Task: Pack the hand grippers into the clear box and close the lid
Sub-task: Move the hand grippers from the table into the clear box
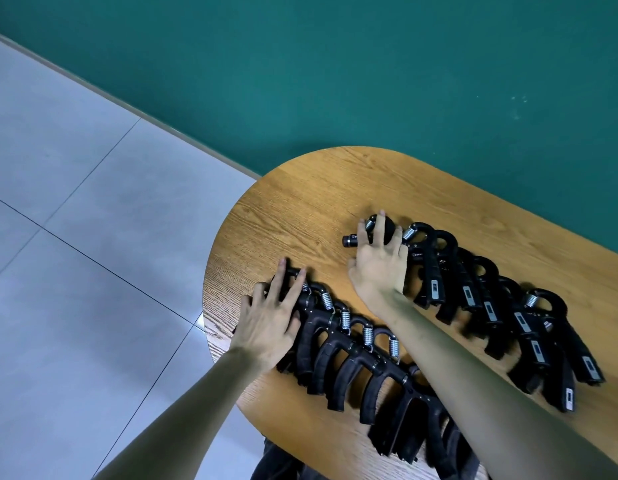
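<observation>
Black hand grippers (369,368) with ribbed handles and steel coil springs overlap in a near row; at 9 o'clock its end lies under the left hand (269,320), fingers spread flat. Beyond, the right hand (378,263), also spread, rests on a far row (491,306) at 12 o'clock on the oval wood-grain table (300,202). No clear box shows; packing looks unstarted
</observation>
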The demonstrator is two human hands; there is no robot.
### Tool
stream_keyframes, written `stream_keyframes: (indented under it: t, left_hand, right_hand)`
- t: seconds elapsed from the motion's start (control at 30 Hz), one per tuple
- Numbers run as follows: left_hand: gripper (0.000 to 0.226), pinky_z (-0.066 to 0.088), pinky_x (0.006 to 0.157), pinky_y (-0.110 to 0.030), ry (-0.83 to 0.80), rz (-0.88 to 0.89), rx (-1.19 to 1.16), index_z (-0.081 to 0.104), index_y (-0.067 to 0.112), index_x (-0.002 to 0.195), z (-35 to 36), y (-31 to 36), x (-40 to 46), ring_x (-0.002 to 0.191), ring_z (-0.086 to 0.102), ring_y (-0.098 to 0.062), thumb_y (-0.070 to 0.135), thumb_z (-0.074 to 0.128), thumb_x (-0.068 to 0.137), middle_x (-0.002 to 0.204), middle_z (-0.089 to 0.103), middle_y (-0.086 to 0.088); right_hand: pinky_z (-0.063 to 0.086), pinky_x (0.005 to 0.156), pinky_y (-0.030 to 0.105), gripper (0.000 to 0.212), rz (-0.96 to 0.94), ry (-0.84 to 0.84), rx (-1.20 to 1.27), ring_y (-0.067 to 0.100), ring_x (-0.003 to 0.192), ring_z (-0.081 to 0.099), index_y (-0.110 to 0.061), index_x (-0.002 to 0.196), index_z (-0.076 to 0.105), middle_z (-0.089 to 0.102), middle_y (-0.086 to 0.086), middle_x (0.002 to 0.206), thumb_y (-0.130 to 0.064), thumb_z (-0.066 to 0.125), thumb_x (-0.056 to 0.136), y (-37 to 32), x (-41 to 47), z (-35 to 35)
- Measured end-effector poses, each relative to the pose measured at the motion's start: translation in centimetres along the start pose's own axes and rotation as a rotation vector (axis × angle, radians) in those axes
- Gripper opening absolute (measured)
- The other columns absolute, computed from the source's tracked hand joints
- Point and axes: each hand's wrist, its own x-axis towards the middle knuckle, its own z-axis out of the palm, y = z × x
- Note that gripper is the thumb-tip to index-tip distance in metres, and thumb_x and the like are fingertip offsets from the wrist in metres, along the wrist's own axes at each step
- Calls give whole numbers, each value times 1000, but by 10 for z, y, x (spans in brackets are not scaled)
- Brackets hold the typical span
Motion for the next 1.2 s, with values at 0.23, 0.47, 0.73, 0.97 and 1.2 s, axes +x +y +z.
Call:
stream_keyframes:
  t: [0.23, 0.47, 0.73, 0.97, 1.2]
  left_hand:
    - [77, 36, 99, -44, 28, -52, 35, -18, 30, 158, -6, 7, -1, 120, 32, -25, 37, 36, 103, 166, -24, -5]
    - [75, 41, 92, -48, 129, -45, 59, -6, 30, 161, -39, 28, -8, 114, 37, -31, 37, 38, 100, 168, -16, -8]
    - [74, 38, 80, -44, 260, -15, 107, 9, 29, 162, -76, 78, -29, 100, 40, -29, 37, 47, 99, 169, -1, -13]
    - [75, 36, 91, -44, 212, 21, 88, -12, 28, 160, -95, 154, -73, 110, 36, -28, 39, 37, 104, 166, -23, -13]
    - [77, 35, 93, -42, 212, 168, 59, -19, 30, 157, -94, 247, -104, 109, 33, -24, 37, 36, 104, 163, -33, -8]
  right_hand:
    - [37, 106, 55, 77, -59, 59, -42, 52, 144, 22, -16, 158, 18, -1, 17, 167, -31, 58, 95, 6, -19, -1]
    - [44, 95, 54, 79, -87, 159, -11, 51, 139, 32, -16, 156, 30, 11, 16, 166, -25, 66, 86, 26, -69, -25]
    - [50, 84, 54, 83, -15, 241, 58, 50, 132, 42, -18, 151, 41, 24, 12, 164, -21, 75, 76, 51, -146, -58]
    - [51, 87, 54, 88, 108, 289, 113, 48, 132, 42, -18, 151, 42, 27, 11, 163, -20, 78, 71, 91, -222, -85]
    - [50, 85, 54, 86, 222, 375, 145, 47, 134, 40, -18, 152, 39, 23, 9, 164, -17, 73, 73, 163, -277, -92]
